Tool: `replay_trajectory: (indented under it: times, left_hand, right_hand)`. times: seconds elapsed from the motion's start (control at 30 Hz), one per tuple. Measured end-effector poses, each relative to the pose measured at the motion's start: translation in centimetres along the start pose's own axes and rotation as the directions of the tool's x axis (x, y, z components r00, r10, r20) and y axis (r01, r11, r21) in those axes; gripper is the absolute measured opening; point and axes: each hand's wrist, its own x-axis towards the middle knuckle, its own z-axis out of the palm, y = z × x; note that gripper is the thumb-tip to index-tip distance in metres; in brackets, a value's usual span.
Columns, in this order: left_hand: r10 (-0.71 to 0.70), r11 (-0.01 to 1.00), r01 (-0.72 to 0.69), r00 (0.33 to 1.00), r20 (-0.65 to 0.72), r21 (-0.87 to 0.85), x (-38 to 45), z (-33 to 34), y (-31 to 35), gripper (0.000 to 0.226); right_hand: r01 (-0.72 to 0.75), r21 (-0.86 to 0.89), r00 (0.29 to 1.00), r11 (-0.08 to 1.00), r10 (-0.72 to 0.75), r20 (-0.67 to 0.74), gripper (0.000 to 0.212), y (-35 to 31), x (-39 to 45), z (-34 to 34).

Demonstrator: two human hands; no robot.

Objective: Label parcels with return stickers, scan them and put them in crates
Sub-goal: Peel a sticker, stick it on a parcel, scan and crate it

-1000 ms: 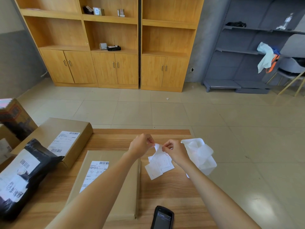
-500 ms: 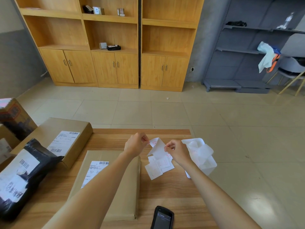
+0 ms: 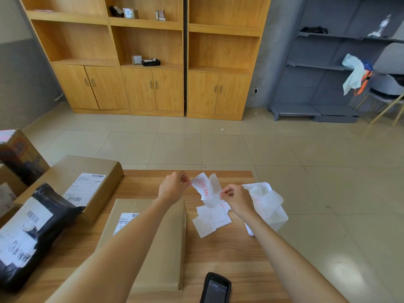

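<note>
Landmark: flat parcel (image 3: 161, 243), a brown cardboard parcel lying on the wooden table (image 3: 229, 256), shipping label facing up.
Black bag parcel (image 3: 32, 232): far left of the flat parcel, at the table's left edge, white labels on top.
Long carton (image 3: 72, 182): left of and behind the flat parcel, printed shipping label up; the black bag leans on its near end.
Left hand (image 3: 172, 188): above the far end of the flat parcel, thumb and forefinger pinching the upper left edge of the return sticker.
Return sticker (image 3: 202, 186): white with red print, held in the air just right of the flat parcel's far corner, partly peeled from its backing.
Backing sheet (image 3: 215, 190): pale and translucent, curling behind and right of the sticker; how much of the sticker is free cannot be told.
Sticker pile (image 3: 211, 217): loose white stickers with red print flat on the table, just right of the flat parcel, below the held sticker.
Right hand (image 3: 237, 199): right of the flat parcel, above the pile, fingers curled and pinching the backing sheet's lower right edge.
White tray (image 3: 271, 206): well right of the flat parcel, at the table's right edge, crumpled backing paper in it.
Handheld scanner (image 3: 215, 288): near table edge, right of the flat parcel's near corner, screen up.
</note>
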Motion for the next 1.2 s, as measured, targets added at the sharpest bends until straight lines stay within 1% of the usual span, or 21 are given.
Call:
replay_trajectory:
  times: [0.17, 0.4, 0.6, 0.77, 0.87, 1.0, 1.1, 1.2]
  left_hand:
    - [-0.002, 1.000, 0.002, 1.000, 0.003, 0.012, 0.2, -0.2, -0.2, 0.006]
    - [0.001, 1.000, -0.001, 1.000, 0.001, 0.004, 0.2, -0.3, -0.3, 0.006]
    - [0.035, 0.995, -0.034, 0.999, 0.007, -0.089, 0.3, -0.5, 0.3, 0.004]
    - [0.041, 0.987, -0.042, 0.999, -0.008, -0.153, 0.7, -0.8, 0.7, 0.011]
    - [0.035, 0.979, -0.040, 0.999, -0.029, -0.198, 0.9, -1.0, 1.1, 0.012]
    - [0.047, 0.972, -0.057, 0.998, -0.047, -0.230, 1.0, -1.1, 1.4, 0.015]
    - [0.046, 0.967, -0.059, 0.997, -0.058, -0.249, 1.1, -1.1, 1.5, 0.013]
    - [0.016, 0.945, -0.041, 0.997, -0.081, -0.323, 1.2, -1.0, 1.7, 0.010]
  right_hand:
    - [-0.006, 0.000, 1.000, 1.000, 0.006, -0.007, 0.005, 0.1, -0.1, -0.1]
    - [-0.018, -0.001, 1.000, 1.000, 0.018, -0.002, 0.007, 0.2, 0.1, -0.2]
    - [-0.020, -0.002, 1.000, 1.000, 0.020, -0.001, 0.012, 0.1, 0.1, -0.2]
    - [-0.021, -0.005, 1.000, 1.000, 0.021, 0.003, 0.014, 0.1, 0.1, -0.3]
    - [-0.030, -0.011, 1.000, 0.999, 0.030, 0.007, 0.014, 0.1, 0.0, -0.3]
    - [-0.025, -0.027, 1.000, 0.999, 0.025, 0.006, 0.012, 0.2, 0.0, -0.2]
    - [-0.030, -0.026, 1.000, 0.999, 0.030, 0.003, 0.010, 0.2, 0.1, -0.2]
    - [-0.038, -0.035, 0.999, 0.999, 0.038, 0.000, 0.005, 0.3, 0.1, -0.1]
